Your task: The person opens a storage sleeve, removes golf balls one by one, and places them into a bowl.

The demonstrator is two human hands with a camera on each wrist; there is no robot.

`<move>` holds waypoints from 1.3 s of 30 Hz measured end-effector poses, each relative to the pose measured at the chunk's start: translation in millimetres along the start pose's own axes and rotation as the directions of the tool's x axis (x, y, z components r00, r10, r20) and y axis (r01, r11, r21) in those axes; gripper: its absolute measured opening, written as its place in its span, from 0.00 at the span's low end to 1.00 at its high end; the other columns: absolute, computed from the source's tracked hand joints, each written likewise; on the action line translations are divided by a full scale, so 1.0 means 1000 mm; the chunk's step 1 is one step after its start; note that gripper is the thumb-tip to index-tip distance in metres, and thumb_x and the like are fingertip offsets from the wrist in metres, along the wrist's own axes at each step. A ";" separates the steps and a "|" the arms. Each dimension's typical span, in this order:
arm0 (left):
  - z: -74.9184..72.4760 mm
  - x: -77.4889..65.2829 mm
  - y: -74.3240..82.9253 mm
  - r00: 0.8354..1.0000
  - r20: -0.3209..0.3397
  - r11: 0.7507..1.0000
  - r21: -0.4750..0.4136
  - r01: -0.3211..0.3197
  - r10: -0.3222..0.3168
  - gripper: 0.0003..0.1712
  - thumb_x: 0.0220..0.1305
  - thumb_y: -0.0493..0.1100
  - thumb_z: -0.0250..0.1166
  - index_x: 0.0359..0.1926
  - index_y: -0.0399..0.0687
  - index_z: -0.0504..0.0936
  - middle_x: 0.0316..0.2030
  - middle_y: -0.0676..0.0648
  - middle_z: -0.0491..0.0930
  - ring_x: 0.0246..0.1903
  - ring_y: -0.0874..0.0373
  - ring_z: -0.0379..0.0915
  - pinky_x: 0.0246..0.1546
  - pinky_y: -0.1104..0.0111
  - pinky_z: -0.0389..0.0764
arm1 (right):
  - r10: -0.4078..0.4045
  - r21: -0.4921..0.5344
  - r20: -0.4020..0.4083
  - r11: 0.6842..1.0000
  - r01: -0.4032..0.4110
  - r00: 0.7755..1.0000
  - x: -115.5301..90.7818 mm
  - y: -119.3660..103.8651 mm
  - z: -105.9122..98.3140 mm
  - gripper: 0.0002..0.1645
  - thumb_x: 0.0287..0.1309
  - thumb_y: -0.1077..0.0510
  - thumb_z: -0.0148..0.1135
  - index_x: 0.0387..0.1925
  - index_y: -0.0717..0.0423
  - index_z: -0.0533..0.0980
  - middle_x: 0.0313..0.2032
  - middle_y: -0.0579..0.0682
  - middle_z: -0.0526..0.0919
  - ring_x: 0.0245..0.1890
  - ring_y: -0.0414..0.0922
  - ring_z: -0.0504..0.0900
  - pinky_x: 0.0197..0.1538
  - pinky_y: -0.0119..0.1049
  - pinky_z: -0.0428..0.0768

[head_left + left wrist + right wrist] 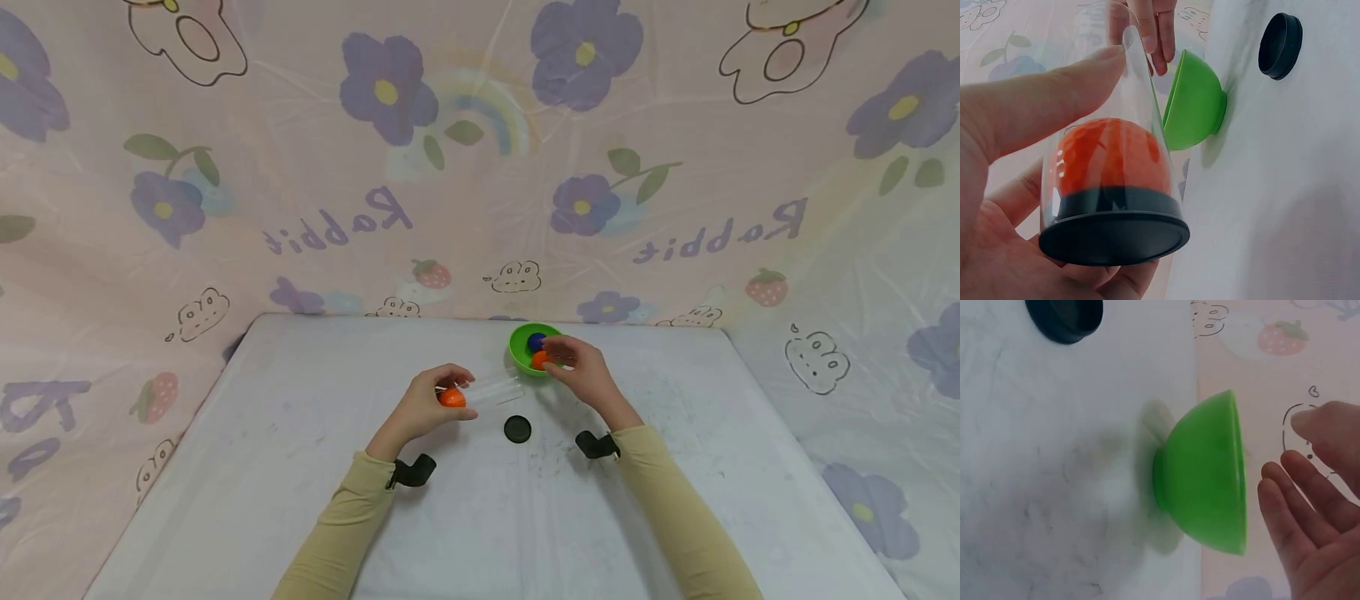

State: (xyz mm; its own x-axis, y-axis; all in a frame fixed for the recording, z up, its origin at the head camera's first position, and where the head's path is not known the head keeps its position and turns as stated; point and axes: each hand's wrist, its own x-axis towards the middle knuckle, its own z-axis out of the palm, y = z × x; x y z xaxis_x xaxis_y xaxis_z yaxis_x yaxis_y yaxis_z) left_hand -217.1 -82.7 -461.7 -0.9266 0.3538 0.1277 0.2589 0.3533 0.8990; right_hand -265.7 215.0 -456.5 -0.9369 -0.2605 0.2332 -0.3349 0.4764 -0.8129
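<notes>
My left hand [423, 407] grips a clear tube [498, 390] lying roughly sideways, its far end pointing toward the bowl. Inside the tube an orange dimpled ball [1113, 156] sits against the black end cap [1116, 237]. A green bowl [1200, 481] stands upright near the table's back edge. In it lie a dark blue ball [536, 342] and another orange ball [541, 361]. Over the bowl's right side hovers my right hand [585, 371], fingers loosely bent and holding nothing; its fingertips overlap the orange ball in the head view.
A loose black cap [517, 429] lies on the white table [465, 517] in front of the bowl, between my hands. Behind the table hangs a printed cloth [480, 192], which also rises along both sides. Each wrist wears a black camera mount [415, 471].
</notes>
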 end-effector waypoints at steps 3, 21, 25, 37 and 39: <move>0.000 0.000 0.000 1.000 0.001 1.000 0.002 0.002 -0.002 0.28 0.42 0.41 0.80 0.46 0.55 0.80 0.46 0.39 0.77 0.43 0.52 0.72 0.45 0.61 0.75 | -0.006 0.037 -0.003 0.999 0.006 1.000 -0.002 -0.003 -0.001 0.25 0.55 0.68 0.66 0.56 0.67 0.73 0.50 0.62 0.79 0.50 0.55 0.79 0.53 0.48 0.76; 0.002 0.003 0.004 1.000 0.005 1.000 0.006 -0.016 0.016 0.30 0.42 0.40 0.80 0.49 0.46 0.80 0.44 0.43 0.78 0.44 0.53 0.72 0.45 0.61 0.75 | -0.007 0.167 0.102 0.986 -0.011 0.995 -0.029 -0.063 -0.018 0.25 0.58 0.69 0.63 0.57 0.69 0.71 0.56 0.70 0.72 0.56 0.66 0.71 0.58 0.57 0.68; 0.002 0.004 0.006 1.000 0.001 1.000 0.004 -0.020 0.020 0.28 0.42 0.40 0.80 0.48 0.50 0.80 0.43 0.47 0.78 0.44 0.53 0.72 0.46 0.61 0.75 | -0.007 0.189 0.117 0.982 -0.015 0.993 -0.034 -0.066 -0.020 0.26 0.58 0.69 0.63 0.58 0.68 0.71 0.57 0.67 0.73 0.57 0.65 0.71 0.59 0.55 0.68; 0.003 0.006 0.009 1.000 0.025 1.000 0.001 -0.005 0.005 0.30 0.43 0.41 0.80 0.50 0.46 0.80 0.45 0.47 0.79 0.45 0.53 0.72 0.48 0.60 0.74 | -0.021 0.335 0.188 0.941 -0.044 0.982 -0.046 -0.064 -0.006 0.31 0.56 0.69 0.64 0.60 0.73 0.66 0.59 0.72 0.69 0.57 0.66 0.71 0.53 0.37 0.76; 0.003 0.006 0.009 1.000 0.023 1.000 0.002 -0.006 0.006 0.30 0.43 0.40 0.80 0.50 0.46 0.80 0.45 0.46 0.79 0.45 0.53 0.72 0.48 0.60 0.75 | -0.019 0.344 0.190 0.938 -0.049 0.982 -0.048 -0.062 -0.003 0.30 0.56 0.69 0.64 0.60 0.73 0.67 0.59 0.71 0.69 0.57 0.65 0.71 0.53 0.37 0.76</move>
State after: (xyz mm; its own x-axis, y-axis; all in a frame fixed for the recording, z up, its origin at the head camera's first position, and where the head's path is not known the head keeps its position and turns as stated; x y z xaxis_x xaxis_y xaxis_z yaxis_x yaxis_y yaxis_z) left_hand -219.3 -74.5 -454.2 -0.9185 0.3756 0.1237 0.2650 0.3525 0.8975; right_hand -200.6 200.5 -415.2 -0.8941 -0.4245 0.1430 -0.2338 0.1702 -0.9573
